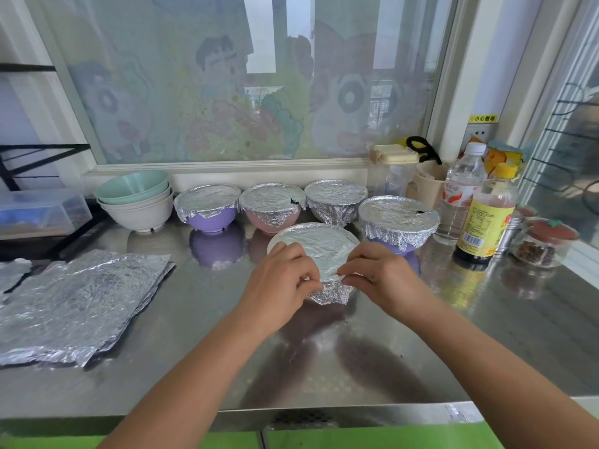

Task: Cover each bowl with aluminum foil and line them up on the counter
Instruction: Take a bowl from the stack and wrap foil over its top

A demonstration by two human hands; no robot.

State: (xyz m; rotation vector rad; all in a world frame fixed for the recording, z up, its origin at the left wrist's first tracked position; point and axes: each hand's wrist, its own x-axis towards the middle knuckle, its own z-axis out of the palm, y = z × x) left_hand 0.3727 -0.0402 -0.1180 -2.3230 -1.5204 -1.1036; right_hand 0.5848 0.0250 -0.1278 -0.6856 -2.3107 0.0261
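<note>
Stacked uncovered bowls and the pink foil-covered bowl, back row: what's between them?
One foil-covered purple bowl stands between the stacked bowls and the pink bowl; the head view shows it.

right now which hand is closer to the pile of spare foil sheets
Left. The left hand pinches the foil cover at the near rim of the front bowl, on the side toward the foil sheets; the right hand pinches it on the far side.

Just one cam here, head-mounted, tilted forward and down over the steel counter (486, 335), facing the window (227, 76) behind it, pretty close in, wide-angle.
</note>
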